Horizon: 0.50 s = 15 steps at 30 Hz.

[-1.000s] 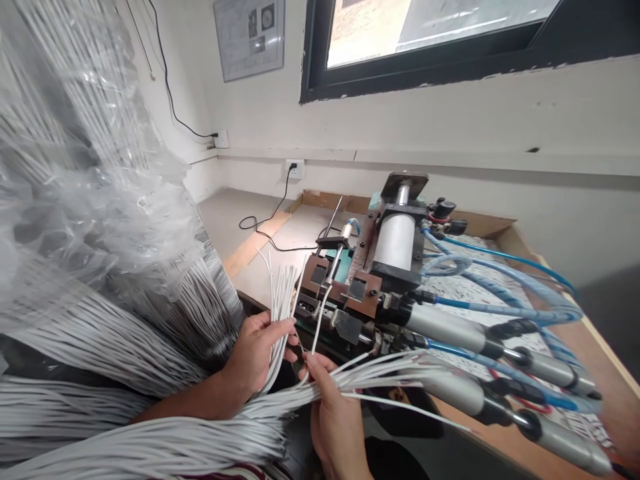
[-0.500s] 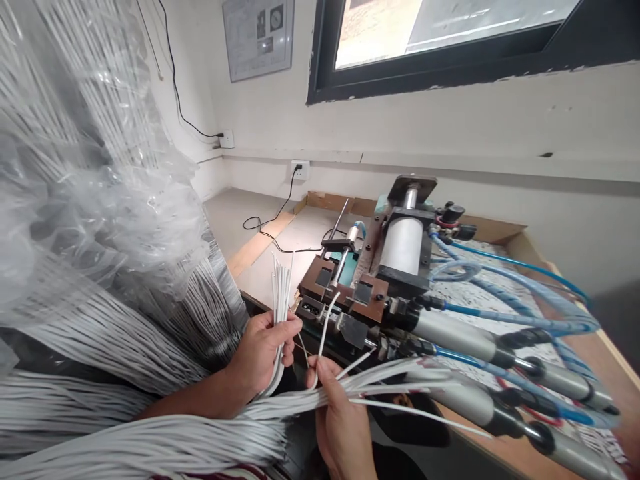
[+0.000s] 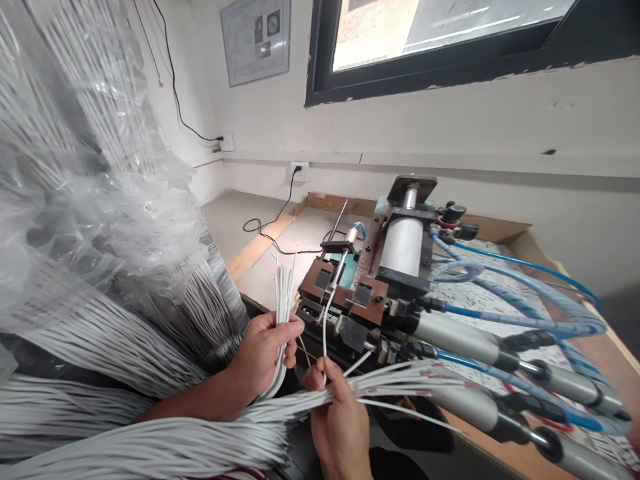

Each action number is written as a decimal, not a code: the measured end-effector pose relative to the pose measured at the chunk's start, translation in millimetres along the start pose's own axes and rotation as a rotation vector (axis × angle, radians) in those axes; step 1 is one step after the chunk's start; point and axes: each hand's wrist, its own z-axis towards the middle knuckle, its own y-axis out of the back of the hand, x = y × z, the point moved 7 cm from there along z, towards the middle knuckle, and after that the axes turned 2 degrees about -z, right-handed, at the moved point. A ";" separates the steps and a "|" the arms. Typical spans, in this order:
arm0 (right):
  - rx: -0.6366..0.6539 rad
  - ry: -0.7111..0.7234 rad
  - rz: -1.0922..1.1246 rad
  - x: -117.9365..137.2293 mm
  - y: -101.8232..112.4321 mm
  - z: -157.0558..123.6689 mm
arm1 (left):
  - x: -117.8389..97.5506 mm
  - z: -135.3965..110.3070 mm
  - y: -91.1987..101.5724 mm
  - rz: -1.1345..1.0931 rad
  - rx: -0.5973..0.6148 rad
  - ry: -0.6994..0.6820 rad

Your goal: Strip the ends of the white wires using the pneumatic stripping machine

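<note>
My left hand (image 3: 273, 350) is closed around a small bunch of white cables (image 3: 283, 293), whose ends stick up above the fist. Thumb and fingers of my right hand (image 3: 335, 400) pinch a single white cable (image 3: 325, 333). The upper end of that cable lies against the jaws of a pneumatic machine (image 3: 345, 297); whether it sits inside them I cannot tell. A thick bundle of white cables (image 3: 300, 402) runs across behind my right hand's fingers, its loose ends fanning out to the right.
Large masses of white cables (image 3: 90, 320), partly wrapped in clear plastic (image 3: 145, 213), fill the left side. Grey air cylinders (image 3: 455, 337) and blue hoses (image 3: 520, 320) extend right of the machine. A black cord (image 3: 267, 233) crosses the bench to a wall socket (image 3: 300, 171).
My right hand has shifted slightly, and the tip of its single cable has moved left and up against the machine's jaws. My left hand keeps its bunch in nearly the same place.
</note>
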 end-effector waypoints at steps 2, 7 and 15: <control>-0.054 -0.028 0.041 -2.0 1.1 -0.2 | -0.6 0.8 0.2 0.005 -0.002 -0.002; -0.054 -0.051 0.048 -4.8 1.2 1.3 | 0.1 0.9 2.2 0.004 -0.009 0.005; 0.119 0.273 -0.336 6.1 1.2 3.4 | 3.8 -4.7 2.5 -0.024 0.005 0.026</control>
